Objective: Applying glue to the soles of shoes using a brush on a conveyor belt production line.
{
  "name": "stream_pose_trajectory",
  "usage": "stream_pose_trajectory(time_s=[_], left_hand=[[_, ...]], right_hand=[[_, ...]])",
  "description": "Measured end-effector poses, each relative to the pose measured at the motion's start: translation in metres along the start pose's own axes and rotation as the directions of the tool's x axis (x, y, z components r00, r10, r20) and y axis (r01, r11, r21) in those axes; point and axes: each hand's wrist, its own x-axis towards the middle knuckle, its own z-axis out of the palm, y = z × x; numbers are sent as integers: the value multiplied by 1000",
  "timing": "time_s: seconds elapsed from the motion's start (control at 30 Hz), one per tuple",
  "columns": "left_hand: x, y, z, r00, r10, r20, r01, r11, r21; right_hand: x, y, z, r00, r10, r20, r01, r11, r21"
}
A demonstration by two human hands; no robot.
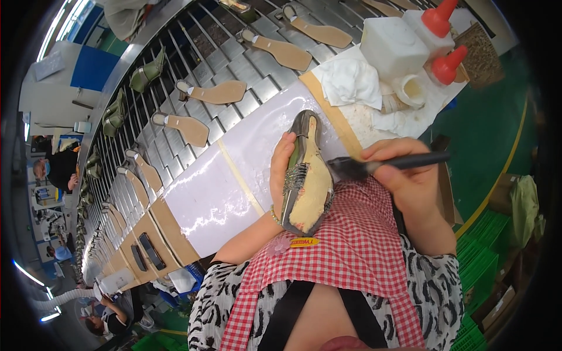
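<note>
- At centre frame: left hand [282, 167] wrapped around a shoe upper on its last [305, 178], sole side up, toe pointing to 12 o'clock; fingers closed on its left edge.
- Right hand [407, 175] at 3 o'clock of the shoe, pinched shut on a dark brush [389, 162]; bristle tip touches the shoe's right edge.
- Surface: glossy white sheet [234, 175] taped over the bench with tan tape strips, running from 7 to 1 o'clock. Beyond it, a slatted metal conveyor [234, 64] curves from 8 to 12 o'clock.
- Room: factory floor, green flooring at 3 o'clock, other workers at 9 and 7 o'clock, green crates [480, 257] at 4 o'clock.
- Counts: about 6 tan insoles [216, 92] clearly readable on the near conveyor lane, more blurring off toward 8 o'clock; about 2 olive shoe uppers [146, 73] clear on the far lane, more beyond.
- 2 squeeze bottles with red cone caps [448, 64] at 1 o'clock.
- Containers: 1 white plastic jug [392, 47] at 1 o'clock, contents not visible; 1 small open white pot [410, 89] beside it with yellowish stuff inside.
- 1 white rag [350, 82] just left of the pot.
- Red-checked apron [351, 245] under the shoe, at 6 o'clock.
</note>
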Motion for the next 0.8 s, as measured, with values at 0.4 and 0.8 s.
stream_pose_trajectory(time_s=[0.4, 0.8], left_hand=[[-3, 3, -3, 999, 44, 21, -44, 998, -39], [-2, 4, 3, 999, 51, -9, -52, 994, -92]], right_hand=[[0, 9, 31, 967, -202, 155, 253, 842, -477], [2, 3, 30, 940, -244, 239, 337, 769, -543]])
